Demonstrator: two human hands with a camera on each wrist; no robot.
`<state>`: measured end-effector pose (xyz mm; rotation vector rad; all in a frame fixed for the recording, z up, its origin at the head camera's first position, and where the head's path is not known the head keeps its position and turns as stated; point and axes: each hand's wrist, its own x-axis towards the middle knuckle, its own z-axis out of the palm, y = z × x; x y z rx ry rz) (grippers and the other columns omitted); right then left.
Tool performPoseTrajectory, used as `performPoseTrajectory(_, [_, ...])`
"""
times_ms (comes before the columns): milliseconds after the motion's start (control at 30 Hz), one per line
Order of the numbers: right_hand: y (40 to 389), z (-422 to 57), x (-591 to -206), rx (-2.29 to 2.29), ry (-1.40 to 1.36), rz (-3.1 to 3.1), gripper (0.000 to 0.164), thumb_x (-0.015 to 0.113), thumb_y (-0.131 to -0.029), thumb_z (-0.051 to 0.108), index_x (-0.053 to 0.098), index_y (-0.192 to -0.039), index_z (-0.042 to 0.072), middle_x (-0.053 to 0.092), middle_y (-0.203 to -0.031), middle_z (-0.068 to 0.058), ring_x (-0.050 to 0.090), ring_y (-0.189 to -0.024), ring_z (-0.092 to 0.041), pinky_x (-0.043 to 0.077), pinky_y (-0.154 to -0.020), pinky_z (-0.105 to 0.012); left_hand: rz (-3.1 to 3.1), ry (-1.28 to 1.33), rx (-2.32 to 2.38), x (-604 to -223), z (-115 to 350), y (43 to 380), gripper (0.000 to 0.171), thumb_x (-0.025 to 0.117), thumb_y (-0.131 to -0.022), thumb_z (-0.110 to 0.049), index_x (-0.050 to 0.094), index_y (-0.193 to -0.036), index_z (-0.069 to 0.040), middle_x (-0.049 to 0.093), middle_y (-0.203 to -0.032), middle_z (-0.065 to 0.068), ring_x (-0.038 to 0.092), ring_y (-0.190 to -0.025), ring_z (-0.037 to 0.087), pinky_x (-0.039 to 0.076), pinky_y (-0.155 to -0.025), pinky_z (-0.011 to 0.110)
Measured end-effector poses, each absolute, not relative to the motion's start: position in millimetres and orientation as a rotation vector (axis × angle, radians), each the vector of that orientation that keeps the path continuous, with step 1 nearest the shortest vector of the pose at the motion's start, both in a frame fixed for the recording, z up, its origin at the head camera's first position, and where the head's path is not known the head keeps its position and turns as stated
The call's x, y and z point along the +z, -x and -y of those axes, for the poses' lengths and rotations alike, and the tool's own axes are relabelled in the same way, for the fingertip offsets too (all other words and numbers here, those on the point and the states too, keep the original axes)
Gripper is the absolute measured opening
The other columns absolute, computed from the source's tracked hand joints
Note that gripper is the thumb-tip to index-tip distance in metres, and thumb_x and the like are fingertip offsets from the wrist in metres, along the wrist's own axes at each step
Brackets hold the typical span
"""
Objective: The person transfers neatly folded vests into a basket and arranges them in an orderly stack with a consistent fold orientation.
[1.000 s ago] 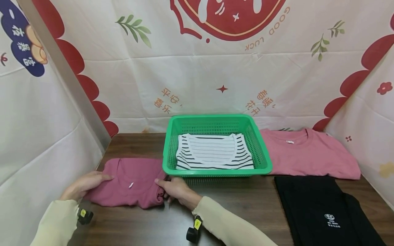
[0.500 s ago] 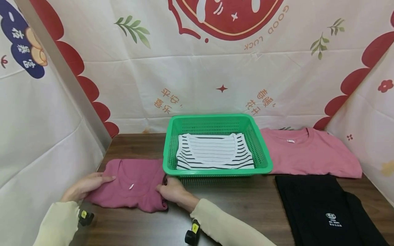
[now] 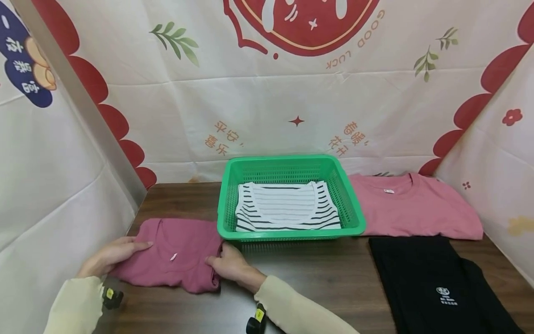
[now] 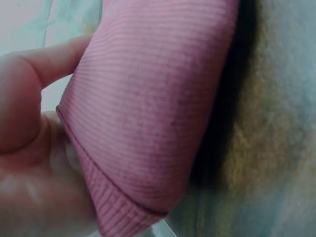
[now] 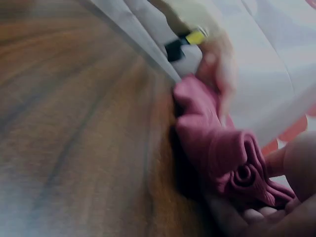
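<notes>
A folded dark-pink ribbed shirt (image 3: 179, 253) with a small white neck label lies at the left of the table, beside the green basket. My left hand (image 3: 118, 254) grips its left edge, thumb on top and fingers beneath. At its right edge my right hand (image 3: 231, 264) pinches the folded layers, thumb above. Rolled layers of the shirt (image 5: 242, 173) show at that edge in the right wrist view, fingers under them. In the left wrist view the ribbed cloth (image 4: 148, 98) bulges beside the thumb and palm (image 4: 44, 182).
A green basket (image 3: 292, 235) holds a folded black-and-white striped shirt (image 3: 288, 206). To its right lie a folded light-pink shirt (image 3: 413, 208) and folded black clothing (image 3: 438, 278) with a white print. Printed white cloth (image 3: 250, 102) walls the back and sides of the wooden table (image 3: 313, 273).
The shirt's right end and my right hand have shifted slightly toward the front, and the fold there has been tucked. My left hand keeps its hold. The head view has turned slightly.
</notes>
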<state>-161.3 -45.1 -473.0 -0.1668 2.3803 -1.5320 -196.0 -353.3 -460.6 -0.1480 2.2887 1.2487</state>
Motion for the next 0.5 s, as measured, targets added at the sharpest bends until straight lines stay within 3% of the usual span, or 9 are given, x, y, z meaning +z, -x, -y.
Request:
performPoseTrajectory(267, [169.5,40.5,-475.4,-1.484,0.128,-2.325,0.045,0.071,-0.078,0.026,0.056,-0.111,-0.001,0.063,-0.107,-0.01,0.054,-0.097,-0.019,0.047,-0.091,-0.045,-2.301,0.145,1.211,-458.7,352.3,195.9,0.059,0.053,-0.094,-0.037,0.047,-0.121,0.015,0.06,-0.088,0.007,0.056,-0.081,0.017,0.049,-0.07,0.033])
performPoseTrajectory(500, [171.2,38.5,-474.6,-1.482,0.112,-2.307,0.052,0.072,-0.076,0.028,0.055,-0.116,-0.002,0.062,-0.11,-0.011,0.053,-0.1,-0.02,0.046,-0.094,-0.045,-2.286,0.142,1.236,-461.0,352.7,196.0,0.051,0.053,-0.095,-0.036,0.051,-0.115,0.012,0.059,-0.084,0.005,0.056,-0.078,0.017,0.049,-0.068,0.034])
